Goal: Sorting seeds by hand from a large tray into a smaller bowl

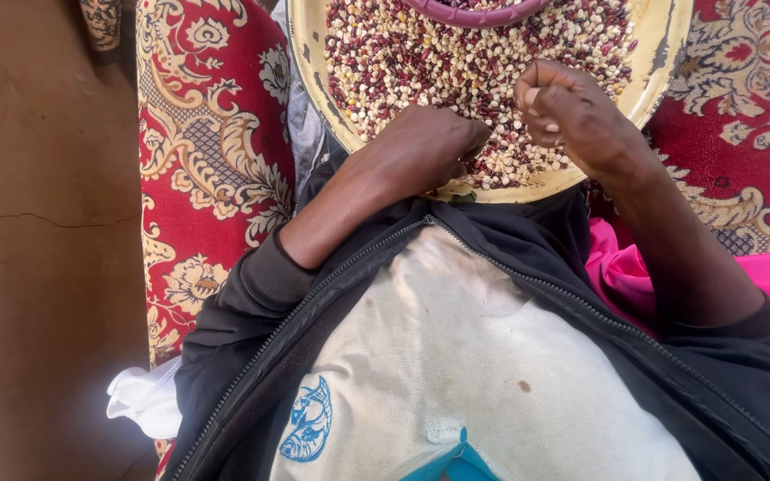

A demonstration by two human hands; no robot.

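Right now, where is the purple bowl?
In the head view the purple bowl sits at the top edge, on the beans in the big yellow tray, beyond both hands and mostly cut off.

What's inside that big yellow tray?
The tray is full of mixed white and dark red kernels. A purple bowl sits on them. The left hand and right hand cover some kernels; the tray's bottom is hidden.

Left hand [434,147] curled downward, right hand [563,111] loosely fisted.
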